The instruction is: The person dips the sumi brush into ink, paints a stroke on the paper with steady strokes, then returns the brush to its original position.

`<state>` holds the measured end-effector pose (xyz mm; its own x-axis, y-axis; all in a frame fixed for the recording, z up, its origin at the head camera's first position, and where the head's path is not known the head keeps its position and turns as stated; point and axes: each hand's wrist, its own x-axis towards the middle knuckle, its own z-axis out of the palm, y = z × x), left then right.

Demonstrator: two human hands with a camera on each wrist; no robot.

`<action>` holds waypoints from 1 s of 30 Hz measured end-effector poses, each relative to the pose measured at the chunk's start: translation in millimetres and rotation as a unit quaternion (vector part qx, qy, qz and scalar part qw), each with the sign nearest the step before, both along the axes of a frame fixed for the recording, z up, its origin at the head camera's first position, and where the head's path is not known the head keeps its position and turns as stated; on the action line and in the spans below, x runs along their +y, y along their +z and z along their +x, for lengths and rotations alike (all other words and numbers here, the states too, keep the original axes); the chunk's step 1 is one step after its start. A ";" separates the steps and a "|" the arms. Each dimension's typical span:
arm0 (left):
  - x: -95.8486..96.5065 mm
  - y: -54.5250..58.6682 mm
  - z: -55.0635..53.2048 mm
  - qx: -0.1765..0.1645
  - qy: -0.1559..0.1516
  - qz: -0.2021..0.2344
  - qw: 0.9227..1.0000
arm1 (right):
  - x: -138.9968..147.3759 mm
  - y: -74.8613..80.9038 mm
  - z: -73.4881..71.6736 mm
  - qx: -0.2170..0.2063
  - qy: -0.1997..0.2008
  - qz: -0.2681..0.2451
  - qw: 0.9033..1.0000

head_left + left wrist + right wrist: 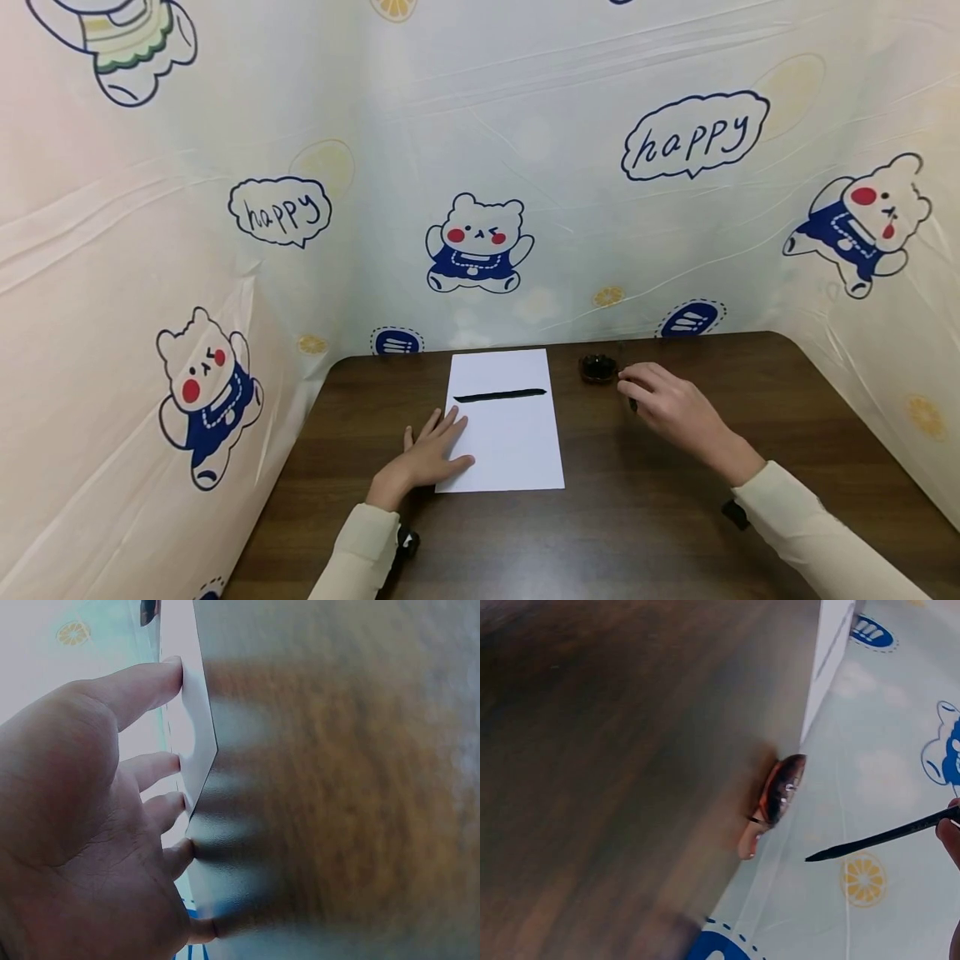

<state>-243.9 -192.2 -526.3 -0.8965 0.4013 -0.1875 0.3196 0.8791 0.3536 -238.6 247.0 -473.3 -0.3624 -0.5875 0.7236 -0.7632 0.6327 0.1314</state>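
Observation:
A white sheet of paper (513,446) lies on the table with one thick black stroke (500,396) across its upper part. My left hand (427,457) rests on the sheet's left edge, fingers spread, some of them past the edge on the table. Off to the right, my right hand (669,410) pinches a slim dark brush (885,837), its pointed black tip in the air in the right wrist view. Just left of that hand stands a small glossy dark-brown dish (598,368) that looks filled with black ink. Most of the brush is hidden in the head view.
Dark brown wood covers the tabletop (637,525), its far corners rounded. Pale cloth (375,250) printed with bears, orange slices and the word "happy" hangs behind and along both sides.

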 end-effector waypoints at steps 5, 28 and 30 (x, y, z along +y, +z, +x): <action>0.1 -0.4 0.2 0.002 0.002 0.001 1.000 | -1.0 -5.3 -0.1 0.005 0.000 0.018 1.000; -0.6 2.2 1.0 -0.001 0.001 0.006 1.000 | 5.3 -29.7 -5.4 0.020 0.008 0.129 0.991; -0.7 2.5 0.9 0.000 0.002 0.009 1.000 | 6.5 -30.6 -5.3 0.008 0.001 0.141 0.990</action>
<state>-243.0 -192.9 -523.8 -0.8977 0.4020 -0.1802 0.3167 0.8733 0.3702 -243.9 253.5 -503.9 -0.3507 -0.7677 0.5363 -0.7613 0.5673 0.3142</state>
